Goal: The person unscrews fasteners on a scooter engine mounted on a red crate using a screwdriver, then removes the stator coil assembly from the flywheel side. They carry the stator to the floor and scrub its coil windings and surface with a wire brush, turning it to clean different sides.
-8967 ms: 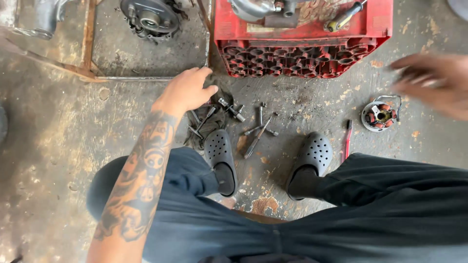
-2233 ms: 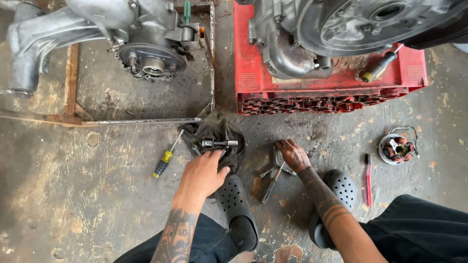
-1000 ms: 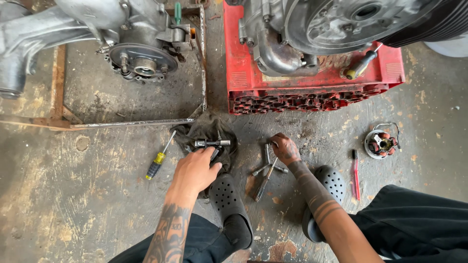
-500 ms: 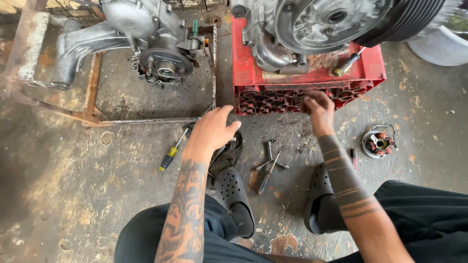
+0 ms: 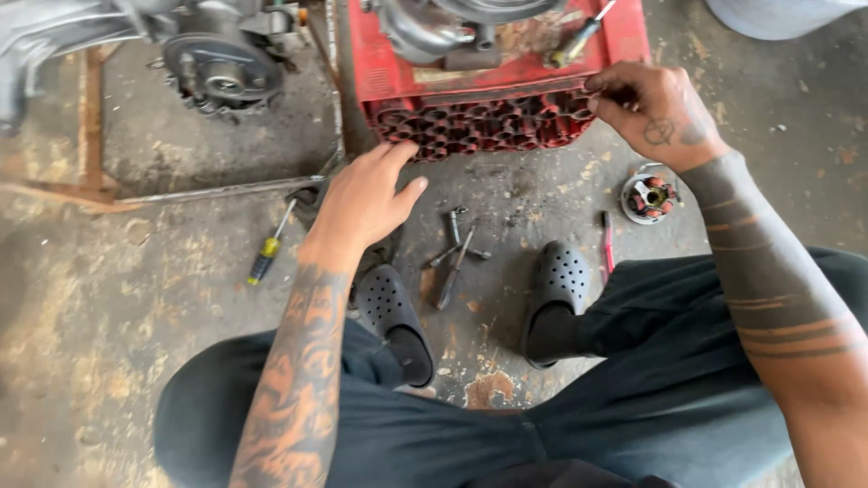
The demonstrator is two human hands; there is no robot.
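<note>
My left hand [image 5: 366,194] reaches forward with its fingers spread, its fingertips at the lower left corner of the red plastic crate [image 5: 493,126]. It holds nothing. My right hand [image 5: 655,113] is at the crate's front right corner, its fingers curled onto the edge there. On top of the crate sits a grey metal engine part [image 5: 443,27], with a yellow-handled tool [image 5: 570,41] beside it. Loose metal tools [image 5: 455,253] lie on the concrete between my black clogs [image 5: 391,316].
A second engine casing [image 5: 221,63] stands at the top left beside a rusty metal frame [image 5: 90,126]. On the floor lie a yellow-handled screwdriver [image 5: 269,246], a red screwdriver [image 5: 608,242] and a round stator coil [image 5: 648,196]. A pale tub [image 5: 778,14] shows at the top right.
Both hands have moved from the floor tools up to the red crate's front edge. The view has shifted closer, so the crate and engine sit higher in the frame.
</note>
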